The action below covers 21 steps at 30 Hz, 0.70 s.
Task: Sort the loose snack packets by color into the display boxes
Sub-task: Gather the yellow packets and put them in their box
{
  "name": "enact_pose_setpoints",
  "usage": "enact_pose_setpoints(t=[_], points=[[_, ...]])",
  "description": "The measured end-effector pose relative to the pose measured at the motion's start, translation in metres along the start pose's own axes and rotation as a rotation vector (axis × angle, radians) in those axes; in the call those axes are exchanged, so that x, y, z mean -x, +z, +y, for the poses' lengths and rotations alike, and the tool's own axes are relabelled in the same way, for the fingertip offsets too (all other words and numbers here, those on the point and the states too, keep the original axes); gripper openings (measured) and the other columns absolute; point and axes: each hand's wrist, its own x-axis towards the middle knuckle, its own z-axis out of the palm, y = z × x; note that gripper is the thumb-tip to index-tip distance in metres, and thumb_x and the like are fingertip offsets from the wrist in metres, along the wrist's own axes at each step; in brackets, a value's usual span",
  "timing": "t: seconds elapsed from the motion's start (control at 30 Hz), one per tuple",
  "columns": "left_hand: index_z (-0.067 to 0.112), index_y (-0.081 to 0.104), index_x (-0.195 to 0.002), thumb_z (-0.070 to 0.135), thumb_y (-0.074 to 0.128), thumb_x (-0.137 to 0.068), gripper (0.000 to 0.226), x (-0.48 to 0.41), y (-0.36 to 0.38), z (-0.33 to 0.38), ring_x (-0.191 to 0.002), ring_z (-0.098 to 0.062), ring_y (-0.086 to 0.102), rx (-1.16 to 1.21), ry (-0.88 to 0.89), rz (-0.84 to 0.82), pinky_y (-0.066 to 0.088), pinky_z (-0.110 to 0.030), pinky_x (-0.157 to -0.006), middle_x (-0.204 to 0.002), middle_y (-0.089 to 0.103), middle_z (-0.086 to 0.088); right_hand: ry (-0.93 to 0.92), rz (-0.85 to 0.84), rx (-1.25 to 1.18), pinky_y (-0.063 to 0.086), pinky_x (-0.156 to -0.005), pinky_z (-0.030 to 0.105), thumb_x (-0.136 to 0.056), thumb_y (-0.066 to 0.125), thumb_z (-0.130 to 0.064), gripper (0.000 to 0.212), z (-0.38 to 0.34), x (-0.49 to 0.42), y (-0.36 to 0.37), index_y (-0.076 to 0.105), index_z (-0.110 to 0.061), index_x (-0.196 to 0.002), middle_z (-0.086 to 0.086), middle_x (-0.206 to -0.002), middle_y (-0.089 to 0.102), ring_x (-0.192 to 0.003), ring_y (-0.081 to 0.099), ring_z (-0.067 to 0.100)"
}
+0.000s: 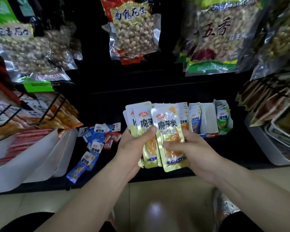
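Yellow packets pinched in your left hand and right hand; blue packets, 9 o'clock, lay unsorted.

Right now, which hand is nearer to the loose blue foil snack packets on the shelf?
Left. The left hand sits right of the loose blue foil snack packets; the right hand is farther right, across the yellow foil packets both hold.

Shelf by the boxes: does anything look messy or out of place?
Yes. Blue packets and a few red packets lie loose on the dark shelf, tilted every way, while the display boxes hold neat rows.
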Motion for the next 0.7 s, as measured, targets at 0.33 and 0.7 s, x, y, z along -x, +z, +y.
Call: enact_pose_setpoints(t=[0.33,0.7], points=[[0.007,0.066,-0.117,0.013,0.062,-0.096,0.023,-0.029,0.001,0.005,-0.097,-0.036,0.072,0.109,-0.142,0.002,0.056,-0.059,-0.087,-0.112,0.073,-0.018,-0.021,0.041,-0.154,0.045,-0.107,0.051,-0.085,0.073,-0.015,0.022,-0.003,-0.036,-0.018,0.075,-0.007,-0.106,0.010,-0.107,0.076,-0.107,0.070,0.031],[0.030,0.073,-0.101,0.032,0.080,-0.079,0.023,-0.036,-0.008,0.003,-0.119,-0.030,0.063,-0.013,-0.086,0.052,0.041,-0.061,-0.105,-0.116,0.073,-0.003,-0.113,0.115,-0.057,0.040,-0.080,0.020,-0.091,0.070,-0.019,0.015,-0.006,-0.037,-0.021,0.071,-0.009,-0.102,-0.001,-0.099,0.076,-0.081,0.068,-0.001]])
